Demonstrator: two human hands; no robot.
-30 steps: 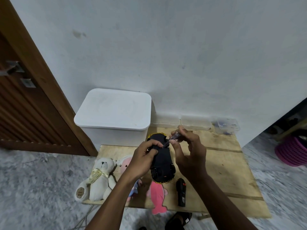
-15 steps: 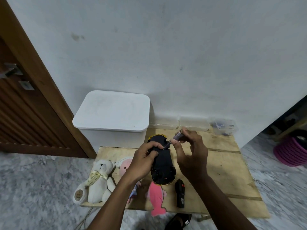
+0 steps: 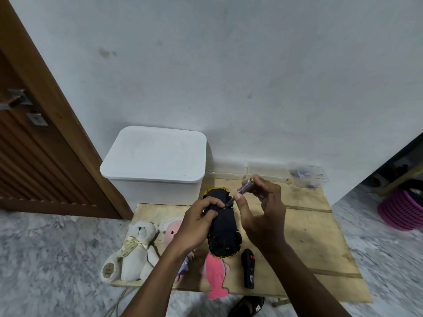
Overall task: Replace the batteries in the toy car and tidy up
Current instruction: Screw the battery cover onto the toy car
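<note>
The toy car (image 3: pixel 223 227) lies upside down on the wooden board (image 3: pixel 304 234), black underside up with a yellow rim showing at both ends. My left hand (image 3: pixel 198 221) grips its left side near the far end. My right hand (image 3: pixel 263 213) holds a small screwdriver (image 3: pixel 243 187) with a clear purple handle and brass cap. The tip slants down onto the car's underside, just beside my left thumb. A black remote control (image 3: pixel 248 268) lies on the board near the front edge, right of the car.
A white lidded bin (image 3: pixel 155 156) stands at the back left. A white teddy bear (image 3: pixel 135 248), a pink plush (image 3: pixel 171 229) and a pink fish toy (image 3: pixel 215 277) lie along the left front. Clear plastic boxes (image 3: pixel 267 173) line the wall. A pink basket (image 3: pixel 402 211) sits far right.
The screwdriver handle has tilted slightly in my right fingers while its tip stays on the car. My left hand keeps its hold. The camera shifted a little.
</note>
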